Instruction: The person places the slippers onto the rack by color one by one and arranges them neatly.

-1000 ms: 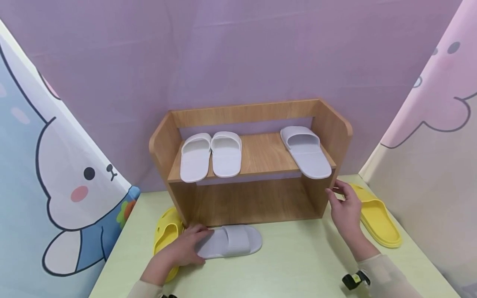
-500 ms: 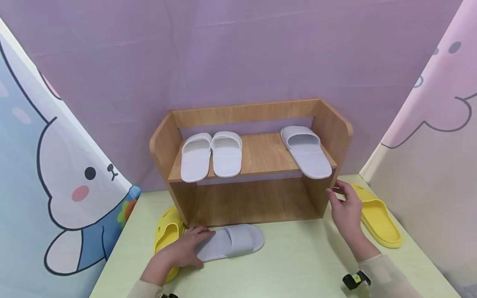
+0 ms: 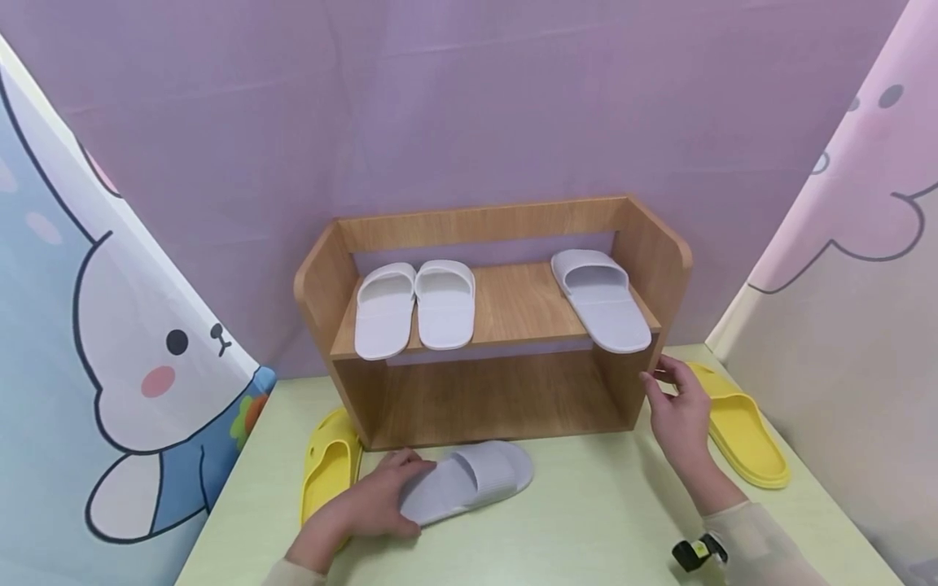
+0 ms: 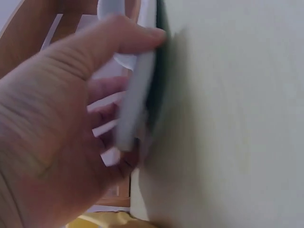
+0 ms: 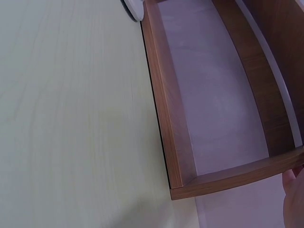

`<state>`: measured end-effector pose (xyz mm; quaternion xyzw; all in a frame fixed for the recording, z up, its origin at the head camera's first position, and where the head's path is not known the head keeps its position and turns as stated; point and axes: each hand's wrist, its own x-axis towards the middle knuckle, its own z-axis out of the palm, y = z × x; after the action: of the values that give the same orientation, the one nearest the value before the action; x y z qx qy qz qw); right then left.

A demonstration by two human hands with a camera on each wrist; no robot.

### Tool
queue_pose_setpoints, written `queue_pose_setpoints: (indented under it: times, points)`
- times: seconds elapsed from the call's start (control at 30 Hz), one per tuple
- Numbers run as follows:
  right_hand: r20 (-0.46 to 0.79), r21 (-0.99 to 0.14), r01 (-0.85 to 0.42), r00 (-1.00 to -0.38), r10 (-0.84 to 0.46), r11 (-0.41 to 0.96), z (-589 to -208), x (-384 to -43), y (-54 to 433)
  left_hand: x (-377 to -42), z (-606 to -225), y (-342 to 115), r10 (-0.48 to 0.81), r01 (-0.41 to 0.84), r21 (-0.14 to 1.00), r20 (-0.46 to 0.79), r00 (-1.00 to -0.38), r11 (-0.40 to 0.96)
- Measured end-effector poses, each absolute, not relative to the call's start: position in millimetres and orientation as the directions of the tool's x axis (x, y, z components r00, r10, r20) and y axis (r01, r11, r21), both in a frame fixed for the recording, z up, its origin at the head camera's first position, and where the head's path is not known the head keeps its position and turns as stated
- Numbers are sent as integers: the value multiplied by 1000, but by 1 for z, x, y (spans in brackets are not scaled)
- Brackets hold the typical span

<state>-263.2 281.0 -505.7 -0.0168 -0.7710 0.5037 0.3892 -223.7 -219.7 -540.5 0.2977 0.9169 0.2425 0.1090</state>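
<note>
A grey slipper lies in front of a wooden shoe rack, its toe pointing right and slightly back. My left hand grips its heel end, thumb on the near edge and fingers on the far one. In the left wrist view the sole of the slipper tilts over the table, with a dark shadow under it. At the rack's right side panel, my right hand pinches the front edge, thumb in front and fingers behind on the outer face. The right wrist view shows only part of that hand.
On the rack's upper board sit two white slippers at the left and a grey one at the right. Yellow slippers stand on the table, one left of the rack and another right of it. A purple backdrop hangs behind.
My left hand has moved right and a little nearer with the grey slipper, whose toe has swung right and slightly back. The right hand keeps its place on the rack.
</note>
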Motion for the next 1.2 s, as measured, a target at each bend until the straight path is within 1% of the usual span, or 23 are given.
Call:
queue_pose_setpoints:
  times: [0.17,0.27,0.4,0.63,0.8,0.97,1.07,1.2]
  points:
    - [596,-785,-391,-686,417,480,-491,-253,270,-219,-544,-214,593,518,531,35,-804,671]
    - [606,-779,-408,-684,406,475,-482,-246,264,-217,-543,-211,582,542,522,104,-807,658]
    - [604,-778,-395,-685,408,488,-486,-249,267,-217,-541,-208,566,566,504,172,-806,652]
    - [593,-782,-369,-688,419,502,-507,-262,279,-217,-540,-205,550,565,487,191,-813,666]
    - [596,-782,-381,-690,410,494,-508,-263,282,-217,-539,-202,551,577,474,209,-808,665]
    - [594,-781,-379,-694,406,496,-506,-261,281,-217,-537,-198,557,608,452,257,-790,653]
    - [591,-783,-376,-697,406,495,-506,-260,280,-216,-534,-196,562,629,454,292,-774,631]
    - [583,-788,-366,-702,410,494,-506,-261,281,-214,-527,-191,553,634,476,317,-770,609]
